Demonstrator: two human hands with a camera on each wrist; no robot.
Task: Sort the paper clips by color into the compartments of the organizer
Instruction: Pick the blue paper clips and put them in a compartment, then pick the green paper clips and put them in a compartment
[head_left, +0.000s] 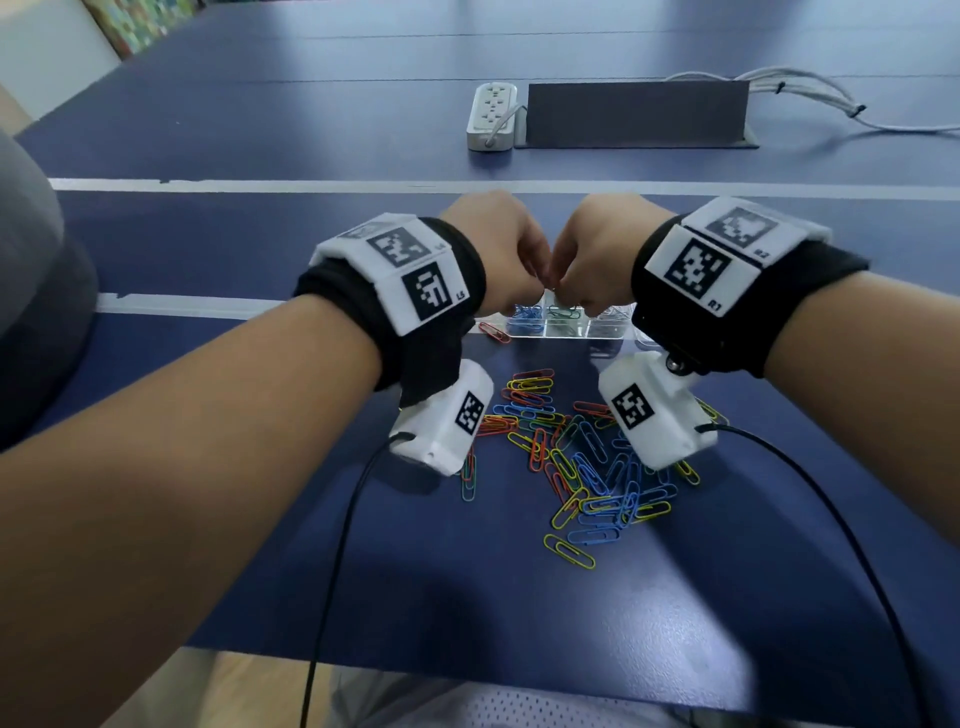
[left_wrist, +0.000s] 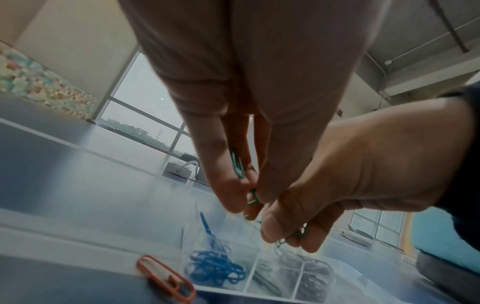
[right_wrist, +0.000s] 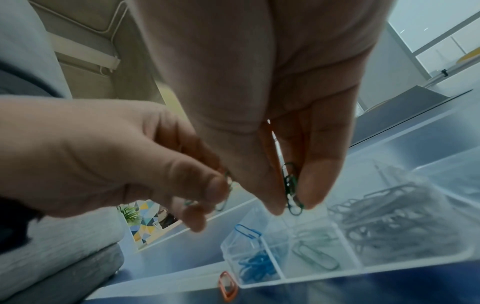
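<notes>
- Blue table (head_left: 260, 239) fills the head view, with a power strip (head_left: 492, 115) and a dark stand (head_left: 636, 111) at the far end. Both hands meet knuckle to knuckle over the clear organizer (head_left: 566, 332): left hand (head_left: 493, 249), right hand (head_left: 602, 249). Loose pile of mixed clips (head_left: 576, 457) sits nearer, between the wrists.
- Left wrist view: left hand (left_wrist: 233, 102) points down and pinches green clips (left_wrist: 237, 164), while the right hand (left_wrist: 350, 174) pinches the tangle's other end. Below are blue clips (left_wrist: 215, 269) in one compartment and a red clip (left_wrist: 166, 277) on the table just beside the organizer (left_wrist: 298, 275).
- Right wrist view: right hand (right_wrist: 272, 92) pinches a green bunch (right_wrist: 292, 189) above the organizer (right_wrist: 259, 284). Compartments hold blue, then pale green (right_wrist: 315, 255), then grey clips (right_wrist: 400, 222).
</notes>
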